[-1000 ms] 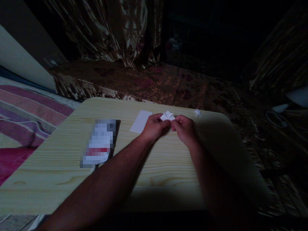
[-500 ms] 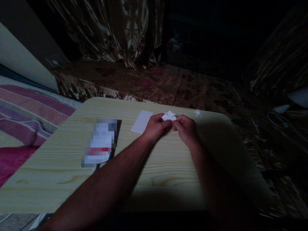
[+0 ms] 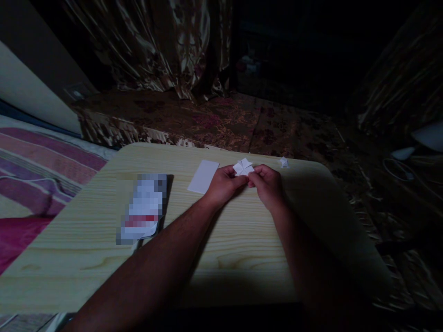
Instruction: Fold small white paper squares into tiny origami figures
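Observation:
Between my two hands is a small white folded paper star (image 3: 243, 166), its pointed flaps facing up and creases meeting in the middle. My left hand (image 3: 225, 183) pinches its left and lower edge, thumb on the near side. At the lower right edge, the thumb and fingers of my right hand (image 3: 266, 181) close on the same paper. Some fingertips are hidden beneath it. Just left of my left hand lies a white paper rectangle (image 3: 203, 175), partly behind that hand. Beyond my right hand, a smaller white paper star (image 3: 284, 162) rests near the table's far edge.
A blurred-out flat object (image 3: 145, 205), whitish with a red band, lies on the left of the pale wooden table (image 3: 238, 249). Striped bedding (image 3: 38, 170) is at the left. Dark patterned cloth (image 3: 214, 117) borders the far edge; a white cable (image 3: 398, 170) shows at right.
The folded paper star has tilted so that more of its upper face and creases show. Both hands keep their pinch in nearly the same place. The view has shifted slightly.

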A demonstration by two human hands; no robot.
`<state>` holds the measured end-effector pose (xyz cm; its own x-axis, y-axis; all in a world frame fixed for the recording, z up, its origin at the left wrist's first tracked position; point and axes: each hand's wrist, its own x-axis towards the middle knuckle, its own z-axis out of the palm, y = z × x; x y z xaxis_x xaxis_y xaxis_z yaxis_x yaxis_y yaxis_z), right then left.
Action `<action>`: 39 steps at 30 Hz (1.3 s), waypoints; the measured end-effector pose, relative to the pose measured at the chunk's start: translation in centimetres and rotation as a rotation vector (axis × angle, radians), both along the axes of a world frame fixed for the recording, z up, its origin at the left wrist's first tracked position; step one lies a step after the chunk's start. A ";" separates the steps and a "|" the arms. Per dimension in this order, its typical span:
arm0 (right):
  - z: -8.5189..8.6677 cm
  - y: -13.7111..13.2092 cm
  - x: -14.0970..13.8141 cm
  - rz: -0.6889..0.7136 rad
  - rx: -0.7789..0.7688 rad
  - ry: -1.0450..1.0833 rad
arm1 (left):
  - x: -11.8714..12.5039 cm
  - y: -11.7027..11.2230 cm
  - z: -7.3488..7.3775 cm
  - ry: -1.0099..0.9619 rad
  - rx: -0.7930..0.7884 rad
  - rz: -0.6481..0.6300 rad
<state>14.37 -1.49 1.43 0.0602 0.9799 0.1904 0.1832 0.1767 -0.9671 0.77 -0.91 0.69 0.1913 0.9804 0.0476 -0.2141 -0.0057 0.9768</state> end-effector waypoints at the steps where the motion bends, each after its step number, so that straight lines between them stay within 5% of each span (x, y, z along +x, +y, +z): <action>1: 0.0 0.0 0.0 0.003 -0.005 0.012 | 0.0 0.0 0.0 -0.001 -0.004 -0.011; 15: -0.3 0.2 -0.3 0.036 -0.039 0.105 | 0.1 0.1 -0.4 -0.054 -0.004 0.077; 39: -0.2 0.2 -0.4 0.118 -0.113 0.282 | -0.3 0.0 -0.4 0.079 0.102 -0.011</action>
<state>13.99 -1.24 1.18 -0.0203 0.9972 0.0720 -0.1099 0.0693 -0.9915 0.46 -0.91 0.27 0.2092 0.9690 0.1315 -0.1375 -0.1039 0.9850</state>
